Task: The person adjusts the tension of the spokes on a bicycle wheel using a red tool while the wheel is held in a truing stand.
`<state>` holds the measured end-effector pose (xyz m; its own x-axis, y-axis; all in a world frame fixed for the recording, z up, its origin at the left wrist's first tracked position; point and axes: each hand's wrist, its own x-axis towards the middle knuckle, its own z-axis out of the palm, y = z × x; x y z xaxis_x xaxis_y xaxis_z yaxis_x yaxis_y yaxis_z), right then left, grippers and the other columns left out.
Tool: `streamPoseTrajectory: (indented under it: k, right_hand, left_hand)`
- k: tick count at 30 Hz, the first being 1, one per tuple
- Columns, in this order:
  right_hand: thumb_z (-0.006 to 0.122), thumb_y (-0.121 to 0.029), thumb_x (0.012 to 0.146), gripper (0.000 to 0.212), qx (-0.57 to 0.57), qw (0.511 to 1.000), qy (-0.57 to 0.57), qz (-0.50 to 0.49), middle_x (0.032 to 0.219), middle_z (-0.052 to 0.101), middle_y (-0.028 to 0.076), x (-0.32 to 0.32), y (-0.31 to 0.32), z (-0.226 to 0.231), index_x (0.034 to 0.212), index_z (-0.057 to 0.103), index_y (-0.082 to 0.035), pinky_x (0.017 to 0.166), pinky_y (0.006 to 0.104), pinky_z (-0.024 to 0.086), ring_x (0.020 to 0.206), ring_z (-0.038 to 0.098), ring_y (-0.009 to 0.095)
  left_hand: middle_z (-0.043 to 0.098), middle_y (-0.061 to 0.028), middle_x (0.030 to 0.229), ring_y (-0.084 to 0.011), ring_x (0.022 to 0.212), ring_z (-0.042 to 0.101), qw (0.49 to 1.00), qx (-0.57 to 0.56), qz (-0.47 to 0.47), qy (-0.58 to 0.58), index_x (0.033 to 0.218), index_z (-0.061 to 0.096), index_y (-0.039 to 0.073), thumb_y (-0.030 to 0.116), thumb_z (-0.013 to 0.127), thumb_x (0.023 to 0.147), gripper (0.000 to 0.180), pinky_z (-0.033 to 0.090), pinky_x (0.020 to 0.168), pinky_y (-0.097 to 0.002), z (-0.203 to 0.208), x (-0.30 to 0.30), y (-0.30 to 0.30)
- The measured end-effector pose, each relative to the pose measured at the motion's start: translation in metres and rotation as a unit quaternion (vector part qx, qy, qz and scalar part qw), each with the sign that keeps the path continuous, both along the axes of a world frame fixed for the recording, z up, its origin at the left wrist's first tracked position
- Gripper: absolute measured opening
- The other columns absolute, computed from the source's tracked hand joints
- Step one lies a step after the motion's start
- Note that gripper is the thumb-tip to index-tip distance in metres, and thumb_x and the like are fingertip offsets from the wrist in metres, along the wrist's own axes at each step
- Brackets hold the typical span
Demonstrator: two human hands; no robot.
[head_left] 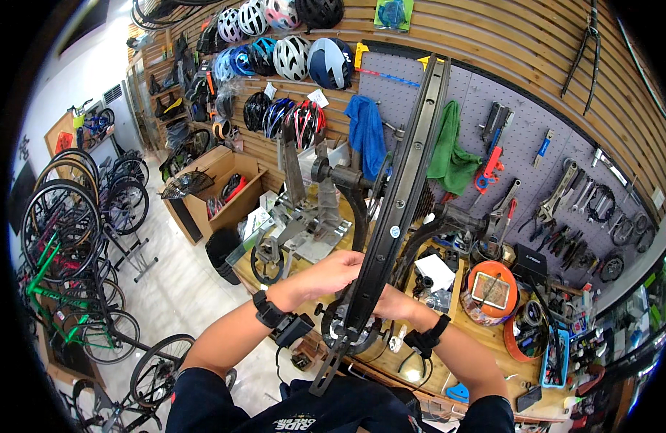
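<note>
A black bicycle wheel rim point(399, 195) stands upright and edge-on in front of me, slightly tilted. It sits between the dark curved arms of a truing stand point(358, 206). My left hand point(331, 273) is at the left of the rim's lower part, fingers bent in toward the wheel; their tips are hidden behind the rim. My right hand point(392, 303) lies close to the rim's right side, its fingers mostly hidden by the rim. What either hand grips inside the wheel does not show. A slotted metal bar point(327, 372) sticks out below the rim toward me.
A wooden workbench point(455, 353) carries a grey metal fixture point(304, 227), an orange-lidded tub point(489, 292), an orange bowl point(522, 343) and a blue basket point(555, 359). Tools hang on a grey pegboard point(524, 169) behind. Several bicycles point(94, 267) stand at left, near an open cardboard box point(217, 184).
</note>
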<state>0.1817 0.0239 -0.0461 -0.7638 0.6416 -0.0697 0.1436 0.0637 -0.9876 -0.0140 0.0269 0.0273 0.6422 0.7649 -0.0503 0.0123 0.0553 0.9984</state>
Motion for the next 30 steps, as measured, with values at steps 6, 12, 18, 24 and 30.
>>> streamPoseTrajectory:
  k: [6,12,18,24,30]
  right_hand:
    - [0.071,-0.028,0.086,0.027,0.285,0.917,-0.214,-0.176,0.084,0.069,0.014,-0.019,-0.031,0.020,0.095,0.068,-0.004,0.073,0.0405,0.052,0.079,0.068,0.030]
    - [0.069,-0.022,0.083,0.038,0.255,0.946,-0.085,-0.182,0.088,0.066,0.021,-0.019,-0.023,0.003,0.110,0.052,-0.001,0.074,0.0437,0.051,0.084,0.065,0.038]
    - [0.063,-0.008,0.087,0.012,0.016,0.994,0.024,-0.105,0.081,0.063,0.006,-0.019,-0.010,-0.013,0.095,0.058,-0.001,0.069,0.0306,0.049,0.073,0.058,0.016]
    - [0.060,-0.024,0.096,0.035,-0.152,0.979,0.052,0.128,0.082,0.061,-0.002,0.019,0.009,0.009,0.124,0.056,-0.004,0.065,0.0206,0.046,0.071,0.056,0.008]
    - [0.067,-0.026,0.091,0.025,-0.087,0.995,-0.026,0.031,0.073,0.059,-0.002,0.004,0.009,-0.002,0.100,0.063,-0.003,0.055,0.0224,0.042,0.064,0.054,0.008]
  left_hand:
    - [0.066,-0.0037,0.095,-0.0082,0.084,0.059,0.999,-0.002,0.032,0.019,0.106,0.064,-0.003,0.022,0.055,0.096,0.029,0.048,0.075,-0.0246,0.002,-0.001,-0.002]
    - [0.065,-0.0018,0.097,-0.0077,0.087,0.058,0.999,-0.019,0.038,0.024,0.111,0.064,0.000,0.026,0.063,0.091,0.032,0.046,0.075,-0.0236,0.004,0.000,-0.002]
    - [0.066,-0.0001,0.106,-0.0075,0.092,0.056,0.999,-0.015,0.023,0.037,0.119,0.064,0.004,0.034,0.068,0.089,0.043,0.042,0.079,-0.0235,0.002,-0.003,-0.002]
    - [0.064,-0.0001,0.091,-0.0078,0.082,0.054,0.993,0.073,0.038,0.088,0.116,0.066,0.002,0.032,0.058,0.093,0.039,0.041,0.074,-0.0217,0.000,0.000,0.001]
    - [0.066,-0.0002,0.096,-0.0069,0.085,0.056,0.997,-0.009,0.058,0.043,0.118,0.063,0.000,0.032,0.060,0.094,0.041,0.041,0.072,-0.0210,-0.012,-0.002,0.005]
